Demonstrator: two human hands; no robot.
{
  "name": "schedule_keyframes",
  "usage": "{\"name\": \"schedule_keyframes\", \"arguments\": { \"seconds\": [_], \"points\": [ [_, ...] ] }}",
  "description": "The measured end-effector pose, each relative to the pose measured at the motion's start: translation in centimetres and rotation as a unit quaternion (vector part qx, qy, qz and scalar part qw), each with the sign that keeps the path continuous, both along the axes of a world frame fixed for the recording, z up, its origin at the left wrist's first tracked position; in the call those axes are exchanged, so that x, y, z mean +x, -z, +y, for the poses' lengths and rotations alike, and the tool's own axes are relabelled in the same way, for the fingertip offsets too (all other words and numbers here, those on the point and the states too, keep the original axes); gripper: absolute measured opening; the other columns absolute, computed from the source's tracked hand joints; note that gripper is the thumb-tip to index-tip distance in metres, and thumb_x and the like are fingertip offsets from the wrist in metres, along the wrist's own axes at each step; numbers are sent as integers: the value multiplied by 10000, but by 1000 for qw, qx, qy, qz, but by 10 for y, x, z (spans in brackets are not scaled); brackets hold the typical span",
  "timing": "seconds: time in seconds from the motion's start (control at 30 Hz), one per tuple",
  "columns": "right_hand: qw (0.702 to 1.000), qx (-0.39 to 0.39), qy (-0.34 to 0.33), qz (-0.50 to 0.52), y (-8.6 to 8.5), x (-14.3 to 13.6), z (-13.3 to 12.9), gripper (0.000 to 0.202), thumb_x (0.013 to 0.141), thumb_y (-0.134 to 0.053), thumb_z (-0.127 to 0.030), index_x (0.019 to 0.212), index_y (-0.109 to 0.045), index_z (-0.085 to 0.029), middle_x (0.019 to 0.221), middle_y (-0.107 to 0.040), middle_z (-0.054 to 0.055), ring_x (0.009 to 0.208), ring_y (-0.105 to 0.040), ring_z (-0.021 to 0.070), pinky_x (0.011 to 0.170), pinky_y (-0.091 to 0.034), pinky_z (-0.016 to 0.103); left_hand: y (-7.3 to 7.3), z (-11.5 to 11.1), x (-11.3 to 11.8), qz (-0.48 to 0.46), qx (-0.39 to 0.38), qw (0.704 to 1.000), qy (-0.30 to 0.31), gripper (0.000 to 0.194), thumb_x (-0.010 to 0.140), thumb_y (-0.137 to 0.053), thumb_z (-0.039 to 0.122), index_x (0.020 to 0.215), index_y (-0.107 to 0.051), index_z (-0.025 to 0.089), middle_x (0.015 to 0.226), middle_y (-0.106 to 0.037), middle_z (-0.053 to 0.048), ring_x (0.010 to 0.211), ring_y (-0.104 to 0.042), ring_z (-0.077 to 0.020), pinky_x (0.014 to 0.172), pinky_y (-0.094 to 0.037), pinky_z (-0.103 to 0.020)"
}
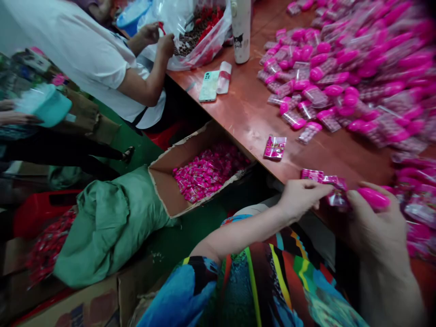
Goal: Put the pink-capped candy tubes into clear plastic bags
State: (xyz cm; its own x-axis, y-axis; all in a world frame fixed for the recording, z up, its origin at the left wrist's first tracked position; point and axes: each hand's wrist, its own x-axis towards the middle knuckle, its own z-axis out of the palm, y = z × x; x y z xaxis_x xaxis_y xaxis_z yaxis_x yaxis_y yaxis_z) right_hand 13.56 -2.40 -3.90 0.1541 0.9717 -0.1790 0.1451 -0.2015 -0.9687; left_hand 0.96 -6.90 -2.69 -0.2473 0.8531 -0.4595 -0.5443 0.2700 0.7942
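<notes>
My left hand [301, 198] is closed in a pinch at the table's front edge, its fingertips at a small pink printed packet [338, 193]. Opposite it, my right hand [376, 227] wraps around a small candy bottle with a glossy pink cap [374, 198]; the palm hides most of its body. The packet lies between both hands, touching or nearly touching the right fingers. Just beyond the left hand is another pink packet [311, 175]. A flat pink packet [274, 148] rests farther left on the table.
A big heap of pink-capped candy bottles [327, 77] covers the far right of the reddish table [238, 118]. Below its edge stands a cardboard box [161, 181] of pink packets. A phone [209, 86], a tumbler [241, 41] and a co-worker's hands [160, 41] are farther off.
</notes>
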Motion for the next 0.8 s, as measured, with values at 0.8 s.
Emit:
{"name": "schedule_keyframes", "arguments": {
  "seconds": [0.8],
  "points": [
    [950, -64, -177, 250, -13, 2, -6, 356, 898, -636, -443, 1122, -484, -212, 783, -647, -39, 495, -602, 84, 381, -447, 168, -10, 20, -19, 3, -32, 998, -59, 320, 677, -819, 408, 693, -651, 136, 404, -524, 34, 351, -399, -70, 380, -226, -193]
  ]
}}
